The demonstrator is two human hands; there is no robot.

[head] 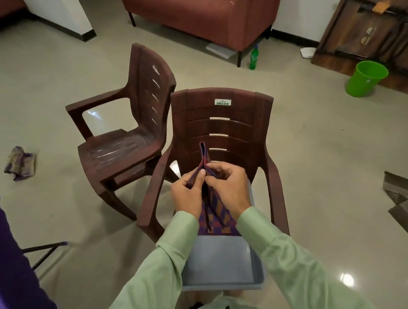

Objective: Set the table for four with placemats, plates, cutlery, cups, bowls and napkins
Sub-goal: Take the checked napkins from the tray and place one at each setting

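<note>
**Both hands on a checked napkin above the tub**

Standing in front of a brown plastic chair [222, 121] and looking down at it. Pinching a napkin [217, 220], checked in purple and orange, with the left hand [188, 195] and the right hand [226, 184] at once. On the left, thumb and curled fingers pressed onto the cloth. On the right the same, fingertips closed on the fold, and the two hands touching each other at the middle. Holding the cloth upright, with one narrow end pointing up in front of the chair back and the lower part hanging down between the pale green sleeves [257, 227].

Under the napkin, on the seat of this chair, a grey-blue tub [220, 261]. Just beside on the left, a second brown chair [123, 128], turned sideways. At the left edge, part of a table [3, 253] with a purple cover. On the floor, a crumpled cloth [19, 162] well apart on the left and a green bucket [366, 78] far on the right. Also a green bottle [253, 58], near one leg of a reddish sofa [206, 9].
</note>
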